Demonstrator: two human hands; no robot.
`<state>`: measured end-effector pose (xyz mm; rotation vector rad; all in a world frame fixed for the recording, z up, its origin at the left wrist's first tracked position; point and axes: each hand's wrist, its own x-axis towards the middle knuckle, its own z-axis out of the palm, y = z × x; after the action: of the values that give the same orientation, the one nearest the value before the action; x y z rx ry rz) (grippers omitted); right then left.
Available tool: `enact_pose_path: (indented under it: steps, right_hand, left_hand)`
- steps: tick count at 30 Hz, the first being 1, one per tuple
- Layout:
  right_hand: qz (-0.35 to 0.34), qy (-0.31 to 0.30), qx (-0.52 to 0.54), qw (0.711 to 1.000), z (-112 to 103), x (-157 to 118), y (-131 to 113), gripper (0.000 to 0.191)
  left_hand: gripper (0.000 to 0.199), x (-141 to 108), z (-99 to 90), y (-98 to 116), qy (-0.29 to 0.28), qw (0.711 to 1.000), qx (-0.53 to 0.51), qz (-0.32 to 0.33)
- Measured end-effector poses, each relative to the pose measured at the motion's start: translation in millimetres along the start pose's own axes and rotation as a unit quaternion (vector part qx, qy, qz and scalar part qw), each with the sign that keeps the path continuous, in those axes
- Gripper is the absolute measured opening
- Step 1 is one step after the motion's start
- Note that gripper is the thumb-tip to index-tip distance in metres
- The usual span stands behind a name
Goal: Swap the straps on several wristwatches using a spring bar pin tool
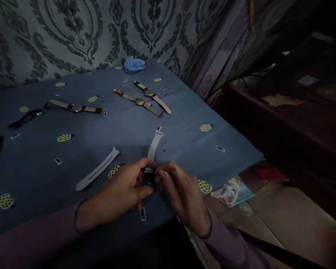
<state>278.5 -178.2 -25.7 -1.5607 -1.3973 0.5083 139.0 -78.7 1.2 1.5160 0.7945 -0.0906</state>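
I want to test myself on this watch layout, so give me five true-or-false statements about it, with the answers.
1. The left hand and right hand meet at a dark-faced watch. True.
2. The loose pale strap with holes lies beyond the right hand. False: it lies on the left-hand side.
3. A crumpled blue cloth sits near the table's far edge. True.
4. The gold watch lies apart from every other watch. False: a watch with a brown-and-pale strap lies right beside it.
5. The tablecloth is plain red. False: it is blue-grey, printed with yellow pineapples.
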Motion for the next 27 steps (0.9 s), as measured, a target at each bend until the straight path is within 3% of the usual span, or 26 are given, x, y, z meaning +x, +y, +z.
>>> enact_pose_path:
  steps: [12, 21, 27]
  right_hand:
    - [-0.035, -0.003, -0.037, 0.999, 2.0, -0.6, 0.4, 0.019]
    - [0.043, 0.075, 0.094, 0.992, 3.3, -6.0, 2.8, 0.020]
    - [0.037, 0.077, 0.115, 0.990, 2.7, -6.2, 3.4, 0.020]
  left_hand:
    - [0.045, 0.8, 1.2, 0.6, 0.009, 1.000, -0.007, 0.003]
    - [0.044, -1.8, 6.3, -0.5, 0.009, 0.997, -0.070, 0.016]
    - [0.034, -4.0, 11.1, 0.8, 0.034, 0.993, -0.094, 0.057]
